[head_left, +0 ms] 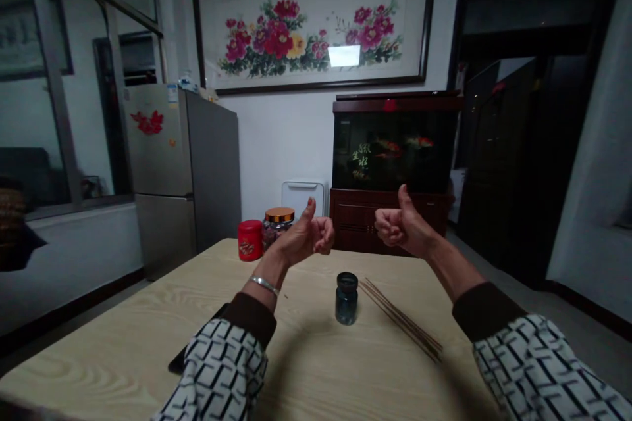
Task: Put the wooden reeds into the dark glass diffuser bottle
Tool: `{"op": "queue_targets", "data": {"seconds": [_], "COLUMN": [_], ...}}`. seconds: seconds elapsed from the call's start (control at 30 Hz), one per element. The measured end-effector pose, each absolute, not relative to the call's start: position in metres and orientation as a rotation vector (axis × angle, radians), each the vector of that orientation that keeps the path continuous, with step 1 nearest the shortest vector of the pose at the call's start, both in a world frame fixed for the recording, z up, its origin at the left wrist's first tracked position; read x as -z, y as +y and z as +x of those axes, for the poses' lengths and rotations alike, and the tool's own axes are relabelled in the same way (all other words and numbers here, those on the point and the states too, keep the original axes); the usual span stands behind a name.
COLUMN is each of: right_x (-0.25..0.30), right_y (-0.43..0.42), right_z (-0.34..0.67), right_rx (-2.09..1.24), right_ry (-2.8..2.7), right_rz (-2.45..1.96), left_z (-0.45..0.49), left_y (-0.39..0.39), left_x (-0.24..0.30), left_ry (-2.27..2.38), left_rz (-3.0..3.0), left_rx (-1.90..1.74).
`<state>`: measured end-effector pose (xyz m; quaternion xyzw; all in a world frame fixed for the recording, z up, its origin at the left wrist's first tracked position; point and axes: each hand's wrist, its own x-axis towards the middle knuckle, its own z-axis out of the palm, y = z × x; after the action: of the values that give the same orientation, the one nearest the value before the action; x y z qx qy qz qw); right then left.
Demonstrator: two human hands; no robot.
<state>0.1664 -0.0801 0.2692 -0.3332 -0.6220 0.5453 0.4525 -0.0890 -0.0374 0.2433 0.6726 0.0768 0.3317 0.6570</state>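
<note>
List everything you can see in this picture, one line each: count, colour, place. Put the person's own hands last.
Table: one, pale wood, foreground.
Small jar: one, dark glass, black lid, table middle.
Sticks: thin bundle, brown, right of the small jar.
Red tin: one, table's far edge.
Glass jar: one, clear, gold lid, beside the red tin.
Fridge: one, silver, left wall.
Fish tank: one, dark, on red-brown cabinet, back wall.
Painting: one, pink and red flowers, above the tank.
Bracelet: one, silver, left wrist.
Left hand: one, fisted, thumb up, holding nothing.
Right hand: one, fisted, thumb up, holding nothing.
</note>
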Motion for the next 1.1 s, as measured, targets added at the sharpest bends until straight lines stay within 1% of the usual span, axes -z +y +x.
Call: {"op": "queue_targets", "data": {"seconds": [0.07,0.13,0.2,0.27,0.4,0.47,0.57,0.63,0.67,0.77,0.83,0.87,0.97,1.1], "right_x": [-0.302,-0.309,-0.293,-0.262,-0.207,-0.199,-0.200,-0.195,-0.188,-0.157,-0.140,-0.135,-0.136,-0.147], "right_y": [-0.087,-0.093,-0.095,-0.095,-0.093,-0.090,-0.082,-0.075,-0.072,-0.062,-0.058,-0.056,-0.051,-0.040], "right_z": [0.169,0.170,0.169,0.168,0.169,0.170,0.171,0.169,0.167,0.159,0.150,0.144,0.126,0.104], "right_rx": [-1.453,-1.522,-1.583,-1.644,-1.727,-1.720,-1.646,-1.504,-1.376,-0.756,-0.367,-0.233,0.014,0.196], "right_ry": [-1.625,-1.675,-1.671,-1.631,-1.543,-1.534,-1.547,-1.560,-1.588,-1.765,-1.904,-1.967,-2.147,-2.331], "right_rz": [-0.639,-0.514,-0.451,-0.445,-0.550,-0.596,-0.692,-0.886,-1.035,-1.548,-1.789,-1.861,-1.961,-2.037], "left_z": [-0.089,-0.088,-0.086,-0.084,-0.081,-0.080,-0.080,-0.084,-0.085,-0.087,-0.080,-0.073,-0.045,-0.016], "left_y": [-0.043,-0.047,-0.047,-0.046,-0.039,-0.035,-0.027,-0.022,-0.019,-0.013,-0.011,-0.010,-0.006,-0.001], "left_x": [-0.273,-0.281,-0.268,-0.239,-0.187,-0.179,-0.182,-0.178,-0.170,-0.128,-0.091,-0.073,-0.033,-0.011], "left_ry": [0.034,-0.026,-0.048,-0.034,0.149,0.270,0.380,0.385,0.385,0.486,0.658,0.736,0.724,0.842], "left_rz": [1.523,1.520,1.491,1.443,1.368,1.355,1.351,1.332,1.310,1.200,1.182,1.224,1.499,1.691], "left_rx": [-0.690,-0.657,-0.643,-0.636,-0.670,-0.703,-0.722,-0.744,-0.770,-0.954,-1.114,-1.124,-1.077,-1.096]}}
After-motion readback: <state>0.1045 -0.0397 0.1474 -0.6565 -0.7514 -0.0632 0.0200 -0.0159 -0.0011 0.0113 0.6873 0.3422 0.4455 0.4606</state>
